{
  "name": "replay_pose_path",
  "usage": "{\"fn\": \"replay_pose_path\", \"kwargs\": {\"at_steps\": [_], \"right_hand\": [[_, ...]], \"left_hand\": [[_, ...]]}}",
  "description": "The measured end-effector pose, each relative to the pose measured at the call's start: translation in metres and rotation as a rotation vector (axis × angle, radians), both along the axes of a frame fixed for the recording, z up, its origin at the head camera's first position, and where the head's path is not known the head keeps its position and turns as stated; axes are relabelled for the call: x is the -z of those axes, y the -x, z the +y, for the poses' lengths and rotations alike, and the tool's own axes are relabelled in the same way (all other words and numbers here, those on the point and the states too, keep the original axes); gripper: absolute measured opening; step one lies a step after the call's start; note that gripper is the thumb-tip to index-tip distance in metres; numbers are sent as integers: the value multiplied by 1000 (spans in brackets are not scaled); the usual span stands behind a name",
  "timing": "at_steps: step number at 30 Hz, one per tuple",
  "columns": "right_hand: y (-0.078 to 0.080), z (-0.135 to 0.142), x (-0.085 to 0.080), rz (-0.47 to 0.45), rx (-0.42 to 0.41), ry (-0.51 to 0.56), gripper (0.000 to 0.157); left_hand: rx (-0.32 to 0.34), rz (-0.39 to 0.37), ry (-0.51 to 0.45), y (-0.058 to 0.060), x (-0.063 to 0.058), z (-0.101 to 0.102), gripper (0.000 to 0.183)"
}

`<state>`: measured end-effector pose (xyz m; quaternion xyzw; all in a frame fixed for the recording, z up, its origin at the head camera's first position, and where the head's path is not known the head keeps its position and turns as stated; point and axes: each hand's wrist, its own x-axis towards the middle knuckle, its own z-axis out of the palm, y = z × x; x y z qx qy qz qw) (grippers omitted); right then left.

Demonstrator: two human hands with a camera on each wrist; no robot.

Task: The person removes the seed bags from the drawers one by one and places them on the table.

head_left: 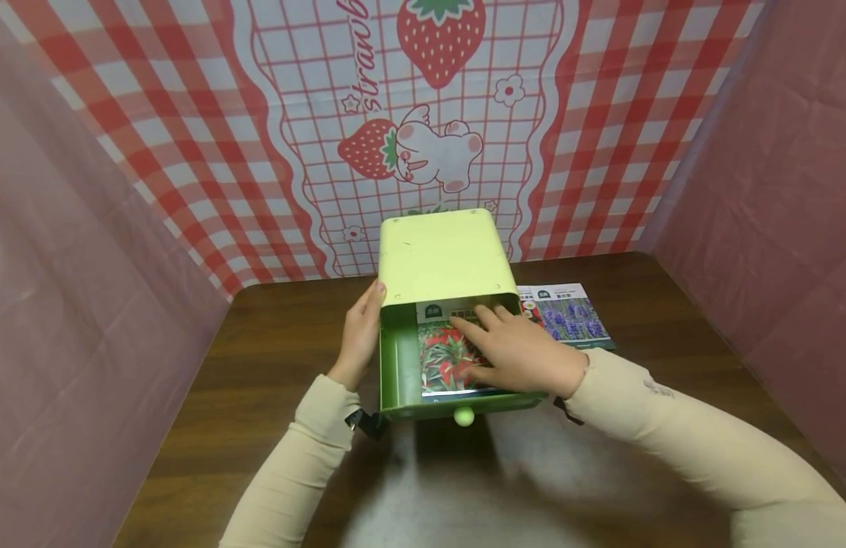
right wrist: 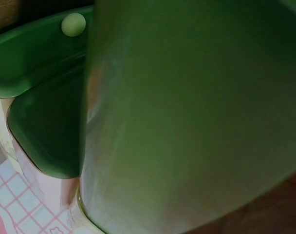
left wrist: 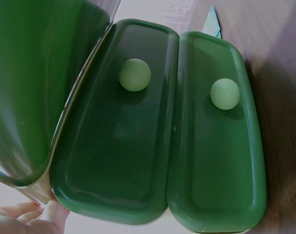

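A small drawer cabinet [head_left: 440, 259] with a pale yellow-green top stands on the table. Its green top drawer [head_left: 400, 365] is pulled out, a round knob [head_left: 464, 416] on its front. Inside lies a flat seed packet [head_left: 445, 359] with a picture of red flowers. Over the packet, my right hand [head_left: 526, 354] reaches into the drawer, fingers spread across its right part and covering it. My left hand [head_left: 357, 331] rests against the cabinet's left side near the front edge; its fingers [left wrist: 46, 219] show at the lower left of the left wrist view.
Two closed green drawers, a middle one [left wrist: 114, 151] and a bottom one [left wrist: 216, 165], sit under the pulled-out one. More packets lie right of the cabinet, one showing purple flowers [head_left: 574, 318]. A strawberry-print cloth [head_left: 313, 114] hangs behind the wooden table [head_left: 279, 373].
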<state>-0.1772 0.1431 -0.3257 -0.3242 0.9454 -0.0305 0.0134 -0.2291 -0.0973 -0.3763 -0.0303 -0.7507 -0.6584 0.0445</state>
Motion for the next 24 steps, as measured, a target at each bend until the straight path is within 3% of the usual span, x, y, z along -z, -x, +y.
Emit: {"fn": "replay_pose_path", "kwargs": {"at_steps": [3,11,24], "right_hand": [[0,-1,1,-48,14,-35,76],[5,-7,7,-135,8,-44,76],[9,-12,10,-128,-26,49,70]], "left_hand": [[8,-13,11,-10,-14,2,56],[10,-7,14,-11,-15,2,56],[-8,-22,24,-13,-17,3,55]]}}
